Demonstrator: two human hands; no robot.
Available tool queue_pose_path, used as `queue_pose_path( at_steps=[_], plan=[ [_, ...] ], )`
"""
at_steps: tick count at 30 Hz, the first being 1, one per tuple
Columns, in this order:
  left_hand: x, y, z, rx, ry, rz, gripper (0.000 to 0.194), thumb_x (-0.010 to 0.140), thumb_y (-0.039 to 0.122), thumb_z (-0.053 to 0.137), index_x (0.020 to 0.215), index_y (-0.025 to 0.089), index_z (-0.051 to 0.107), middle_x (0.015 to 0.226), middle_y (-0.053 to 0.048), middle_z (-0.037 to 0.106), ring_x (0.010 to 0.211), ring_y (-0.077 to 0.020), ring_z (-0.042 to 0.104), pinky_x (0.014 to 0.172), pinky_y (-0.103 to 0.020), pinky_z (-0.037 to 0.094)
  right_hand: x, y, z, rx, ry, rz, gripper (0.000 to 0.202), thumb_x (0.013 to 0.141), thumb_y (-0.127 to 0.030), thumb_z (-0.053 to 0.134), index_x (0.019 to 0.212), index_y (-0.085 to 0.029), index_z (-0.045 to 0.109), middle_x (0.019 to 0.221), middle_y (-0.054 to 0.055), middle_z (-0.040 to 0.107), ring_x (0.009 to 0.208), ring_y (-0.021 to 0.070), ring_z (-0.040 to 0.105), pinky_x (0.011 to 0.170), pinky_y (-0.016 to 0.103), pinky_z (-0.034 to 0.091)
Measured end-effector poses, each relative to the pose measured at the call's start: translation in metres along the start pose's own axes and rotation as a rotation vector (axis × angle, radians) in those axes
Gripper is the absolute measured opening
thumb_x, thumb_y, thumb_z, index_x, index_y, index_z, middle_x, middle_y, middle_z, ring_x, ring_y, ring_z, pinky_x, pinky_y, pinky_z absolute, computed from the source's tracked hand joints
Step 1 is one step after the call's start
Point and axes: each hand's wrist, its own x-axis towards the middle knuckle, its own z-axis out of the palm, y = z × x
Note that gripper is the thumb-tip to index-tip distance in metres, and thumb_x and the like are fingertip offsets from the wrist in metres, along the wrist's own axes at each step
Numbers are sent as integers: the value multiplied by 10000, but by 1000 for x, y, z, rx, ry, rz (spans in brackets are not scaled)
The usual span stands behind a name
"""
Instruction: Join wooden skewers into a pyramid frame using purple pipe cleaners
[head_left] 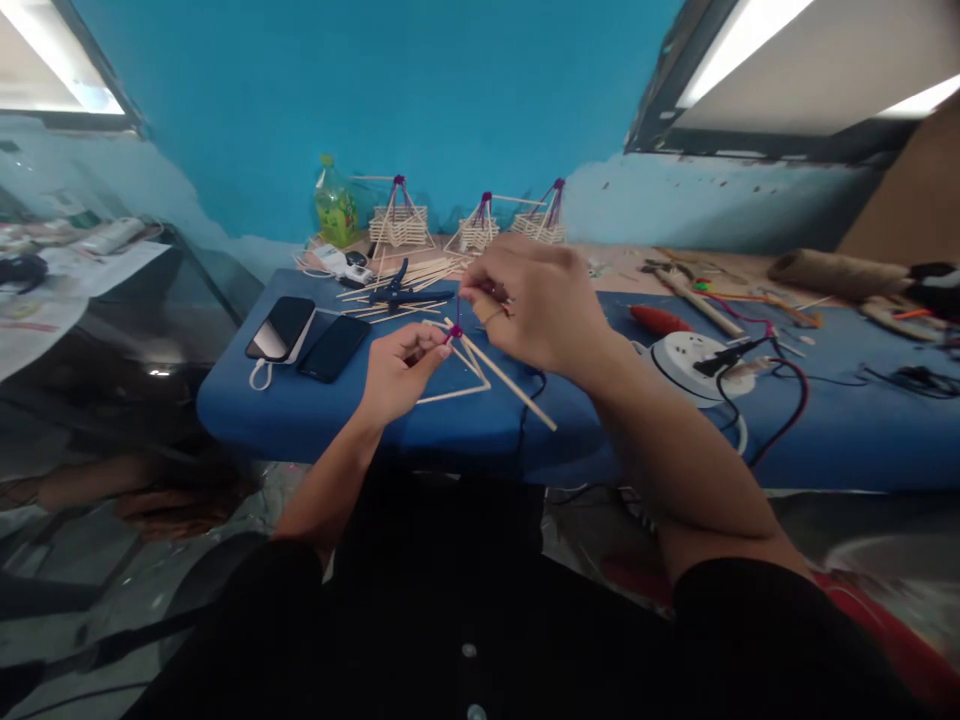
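Note:
My left hand (397, 368) pinches a small frame of thin wooden sticks (480, 372) at a joint bound with purple thread (455, 331). My right hand (536, 305) hovers just above and to the right of that joint, its fingers pinched on the purple thread, which runs up from the joint. One long stick (525, 396) juts down to the right. Both hands work over the blue padded table (450, 420).
Two phones (307, 338) lie to the left. A blue clamp (401, 293) lies on loose sticks behind the hands. Three finished stick baskets (480, 228) and a green bottle (335, 208) stand at the back. A white power socket (694, 360), cables and tools lie at right.

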Motion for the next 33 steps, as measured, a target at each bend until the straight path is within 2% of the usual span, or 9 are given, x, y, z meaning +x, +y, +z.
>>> queue_pose_path(
  at_steps=[3,7,11,14,19,23,27,29,33],
  plan=[
    [8,-2,3,34,121,40,190,813,345,882,866,183,799,702,6,705,529,-65,484,505,-202,368,12,-24,4,-165,-25,-98,141,1007,-152,594,940,-248,671,981,92,745,876,256,693,692,401,511],
    [9,-4,6,-16,270,55,264,854,427,870,918,182,793,714,7,700,533,-69,493,505,-200,378,-15,-54,26,-251,137,-52,187,1037,-165,607,892,-257,682,905,81,732,798,243,669,677,406,508],
    [1,-2,9,-29,311,85,271,871,449,864,903,192,786,702,12,674,589,-94,560,541,-208,420,-58,-73,60,-44,330,162,150,1036,-185,662,961,-262,768,863,62,763,752,213,698,692,361,560],
    [-7,2,9,-27,281,87,285,884,466,864,897,192,785,706,4,672,601,-106,592,550,-220,438,-82,-85,83,191,461,318,125,1038,-222,685,994,-264,794,864,44,794,654,184,682,599,337,569],
    [-22,15,-3,-33,182,84,234,917,421,868,906,196,802,729,-21,735,597,-117,613,543,-230,447,-110,-74,98,537,435,536,152,1037,-335,716,912,-278,781,744,-3,725,548,171,630,499,316,518],
    [-31,28,-15,29,-54,206,87,956,291,843,930,209,829,703,5,723,523,-82,522,523,-229,409,-113,-28,84,551,386,469,138,996,-354,781,865,-310,779,695,-15,691,542,176,610,476,322,468],
    [-34,37,-18,245,-199,411,69,983,163,783,946,204,825,742,7,742,563,-83,551,556,-226,448,-82,4,41,398,294,357,127,951,-281,788,828,-288,757,700,-18,694,557,165,578,500,325,458],
    [-33,40,-15,320,-212,483,96,1017,156,737,992,202,818,832,-19,795,626,-101,623,594,-235,499,-58,3,14,298,235,242,143,955,-216,741,822,-266,744,702,-23,691,542,139,540,526,321,456],
    [-28,46,-10,407,-205,587,120,1058,176,693,1060,206,809,887,-33,812,733,-128,710,673,-244,569,-17,-22,-26,211,63,-16,155,1001,-255,685,871,-293,761,793,8,721,701,179,642,683,369,541]
  ],
)
